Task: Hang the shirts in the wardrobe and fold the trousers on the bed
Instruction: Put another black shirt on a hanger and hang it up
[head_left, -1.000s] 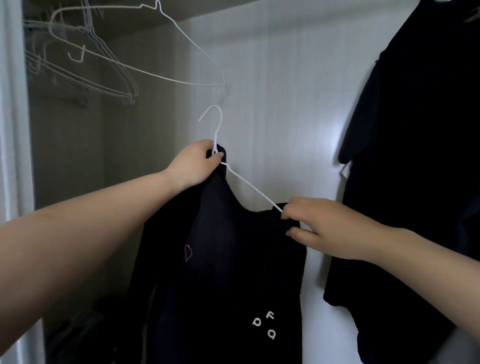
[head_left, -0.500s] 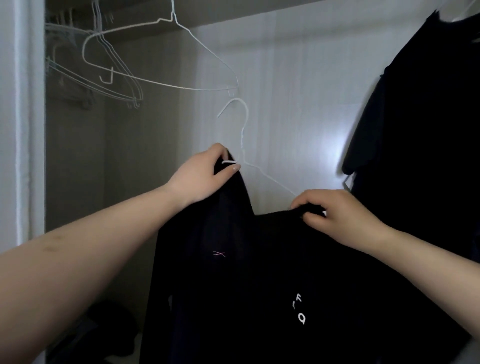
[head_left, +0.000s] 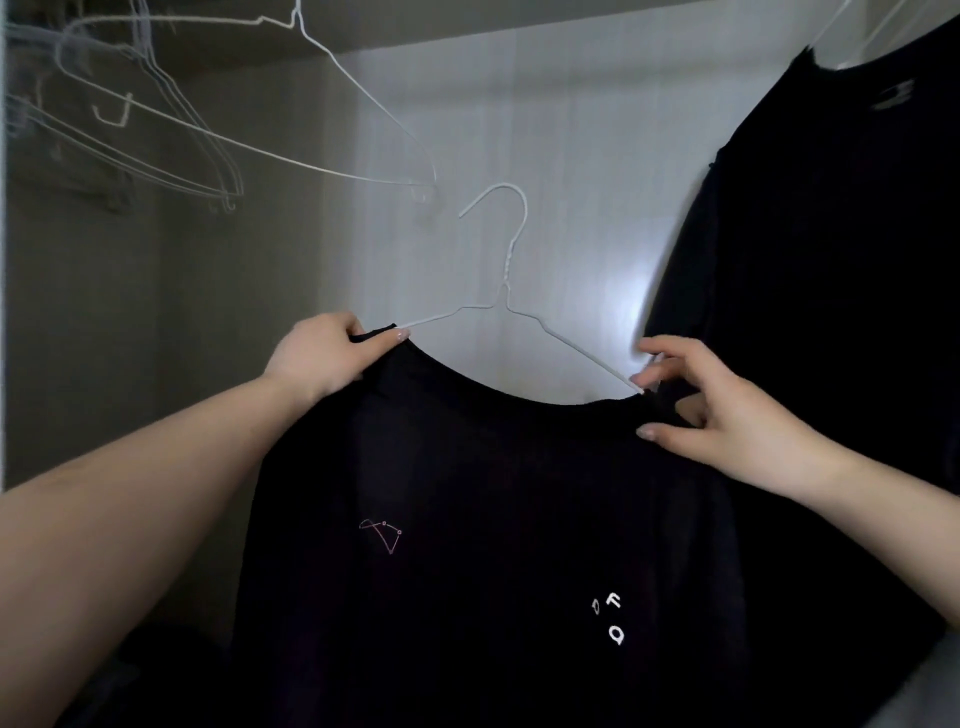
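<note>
Wardrobe interior (head_left: 545, 156): pale back wall, dim. The rail itself is not visible, being above the top edge of the view.

Hung dark garment (head_left: 831, 260), right side, already on its own hanger and large enough to crowd the working space. Risk: the shirt in hand is near it, possibly brushing it at the right shoulder, so the two dark cloths could snag or bunch on the way up.

Black shirt (head_left: 493, 545): held up in front of the wardrobe, not yet hung. Small white letters low on the right, faint pink outline on the left. Neckline drapes across both arms of the white wire hanger (head_left: 506, 270).

Empty wire hangers (head_left: 208, 135), upper left, several overlapping. Risk: the held hook is near the lowest tip of that cluster and could catch on a neighbouring wire instead of the rail.

Left hand (head_left: 324, 358): clenched on the shirt's left shoulder seam over the hanger arm; firm pinch. Right hand (head_left: 722, 410): fingers spread, thumb and fingertips lightly gripping the collar edge at the right hanger arm. Contact looks loose.

Judged risks, hands level:
- Right shoulder not fully seated; it could slide off the thin wire if released now.
- Hanger held only through the cloth, so the hook may swing during the lift.
</note>
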